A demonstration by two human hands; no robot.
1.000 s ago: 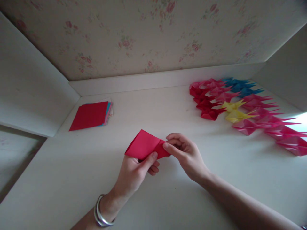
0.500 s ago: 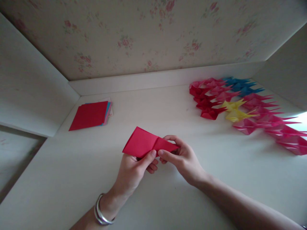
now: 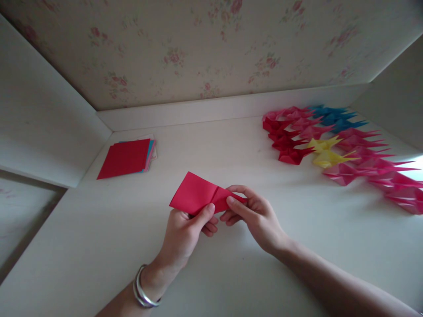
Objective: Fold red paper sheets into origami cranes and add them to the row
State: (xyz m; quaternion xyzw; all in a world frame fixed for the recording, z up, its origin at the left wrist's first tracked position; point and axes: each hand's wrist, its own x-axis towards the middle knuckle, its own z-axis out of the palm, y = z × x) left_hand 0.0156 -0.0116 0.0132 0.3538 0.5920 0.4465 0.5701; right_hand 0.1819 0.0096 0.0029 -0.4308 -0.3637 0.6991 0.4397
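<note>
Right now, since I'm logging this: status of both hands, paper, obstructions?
Left hand grips creased red paper by lower edge. Right hand pinches narrow end. Paper stack and folded figures lie apart from both hands.

A stack of paper [image 3: 124, 157] lies at the back left of the tabletop [image 3: 211, 277]; paper figures [image 3: 330, 159] cluster at the right, reaching to the back. The wall [image 3: 148, 57] rises behind both. In the middle, nearer than the stack, a folded sheet [image 3: 194, 192] spans from the left hand [image 3: 183, 233] to the right hand [image 3: 255, 215]
</note>
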